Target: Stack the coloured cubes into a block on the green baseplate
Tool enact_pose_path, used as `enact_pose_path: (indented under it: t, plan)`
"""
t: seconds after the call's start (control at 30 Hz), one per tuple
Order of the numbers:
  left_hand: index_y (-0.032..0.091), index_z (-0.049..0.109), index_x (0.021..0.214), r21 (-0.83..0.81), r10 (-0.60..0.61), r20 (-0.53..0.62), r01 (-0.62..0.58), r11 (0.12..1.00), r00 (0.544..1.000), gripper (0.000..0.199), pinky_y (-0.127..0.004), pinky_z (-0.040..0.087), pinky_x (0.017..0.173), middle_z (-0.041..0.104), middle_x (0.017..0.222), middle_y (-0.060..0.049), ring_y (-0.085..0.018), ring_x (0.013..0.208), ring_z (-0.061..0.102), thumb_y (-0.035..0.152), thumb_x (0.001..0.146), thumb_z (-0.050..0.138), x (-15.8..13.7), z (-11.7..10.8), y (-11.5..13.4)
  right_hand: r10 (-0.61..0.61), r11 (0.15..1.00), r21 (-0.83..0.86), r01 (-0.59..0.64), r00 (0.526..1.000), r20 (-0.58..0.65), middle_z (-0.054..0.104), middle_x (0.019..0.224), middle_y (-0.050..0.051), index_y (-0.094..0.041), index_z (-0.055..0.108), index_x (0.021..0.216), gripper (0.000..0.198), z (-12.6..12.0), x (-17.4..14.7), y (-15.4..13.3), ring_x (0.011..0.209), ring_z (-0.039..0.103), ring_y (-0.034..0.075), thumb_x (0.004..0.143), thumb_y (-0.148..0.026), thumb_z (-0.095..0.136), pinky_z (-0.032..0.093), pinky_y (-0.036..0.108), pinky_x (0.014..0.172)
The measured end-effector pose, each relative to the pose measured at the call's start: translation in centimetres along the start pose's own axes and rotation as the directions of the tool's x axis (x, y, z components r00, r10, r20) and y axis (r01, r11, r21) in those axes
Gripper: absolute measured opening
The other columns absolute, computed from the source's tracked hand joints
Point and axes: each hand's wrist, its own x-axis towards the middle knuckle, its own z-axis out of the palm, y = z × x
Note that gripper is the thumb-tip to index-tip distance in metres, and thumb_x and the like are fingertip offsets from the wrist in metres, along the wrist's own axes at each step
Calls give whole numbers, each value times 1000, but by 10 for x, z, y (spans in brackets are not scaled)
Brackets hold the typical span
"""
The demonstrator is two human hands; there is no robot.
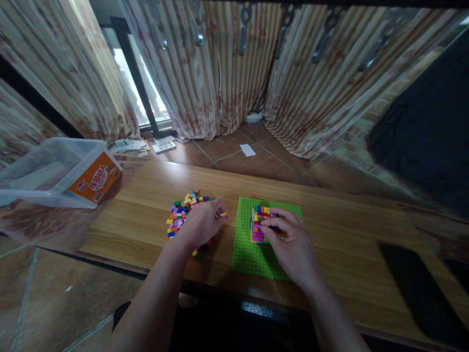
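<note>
A green studded baseplate (244,259) lies on the wooden table, bearing a low block built of small coloured toy bricks (258,235). My right hand (289,237) reaches over this block from the right, thumb and forefinger pinched together at its top. Whatever may be between those fingertips is hidden, and the hand covers the block's right side. To the left, a heap of loose toy bricks (178,215) in many colours lies on the wood. Over its right part, my left hand (207,222) is closed, with a small pink and yellow toy brick (224,215) at its fingertips.
The wooden table (340,234) carries a dark flat object (417,288) at the right. A clear plastic box (54,146) with an orange label stands at the left. Patterned curtains (220,73) hang beyond the table, and a white paper (247,150) lies on the tiled floor.
</note>
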Motion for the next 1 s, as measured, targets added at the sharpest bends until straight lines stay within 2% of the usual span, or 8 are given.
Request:
enact_pose_path:
  t: [0.4, 0.57, 0.7, 0.8, 0.9, 1.0]
  plan:
    - [18, 62, 73, -16, -3, -47, 2, 1000, 999, 12, -25, 38, 61, 68, 72, -1, -15, 67, 60, 24, 82, 69, 1, 1, -1, -16, 1000, 14, 16, 1000, -20, 68, 115, 5, -28, 75, 82, 11, 1, 0, 0, 112, 57, 27, 87, -30, 66, 43, 52, 101]
    - [18, 66, 77, -228, 89, -41, -96, 969, 995, 7, -24, 45, 68, 71, 77, -1, -14, 72, 64, 17, 83, 63, 0, 1, 2, -12, 999, 32, 13, 998, -56, 69, 113, 6, -28, 75, 85, 11, 0, 0, -3, 110, 59, 26, 88, -30, 65, 45, 51, 100]
    - [18, 66, 89, -453, 176, -21, -166, 876, 984, 9, -25, 51, 75, 73, 87, -1, -15, 80, 67, 14, 84, 59, -2, 10, 15, -36, 997, 63, 41, 996, -79, 71, 110, 5, -29, 75, 93, 11, -3, -1, -14, 107, 62, 24, 88, -30, 65, 47, 47, 97]
    - [18, 63, 102, -585, 223, -15, -189, 789, 975, 17, -25, 53, 75, 73, 89, -1, -14, 81, 69, 16, 85, 60, -4, 18, 25, -69, 996, 47, 71, 996, -50, 73, 101, 3, -29, 74, 95, 11, -6, -1, -21, 103, 63, 24, 87, -31, 67, 48, 44, 93]
    - [18, 62, 102, -644, 267, -31, -223, 732, 963, 17, -24, 53, 75, 72, 86, 0, -13, 80, 69, 15, 85, 61, -6, 18, 35, -78, 996, 48, 77, 997, 27, 74, 96, 2, -29, 74, 94, 10, -7, -1, -25, 100, 64, 24, 89, -31, 66, 48, 43, 90]
    - [17, 64, 94, -643, 270, -49, -237, 729, 962, 10, -23, 52, 76, 72, 89, -1, -12, 81, 69, 15, 85, 63, -8, 14, 42, -49, 993, 110, 40, 996, 75, 74, 93, 2, -28, 73, 89, 10, -8, -2, -26, 93, 65, 22, 90, -31, 64, 48, 39, 85]
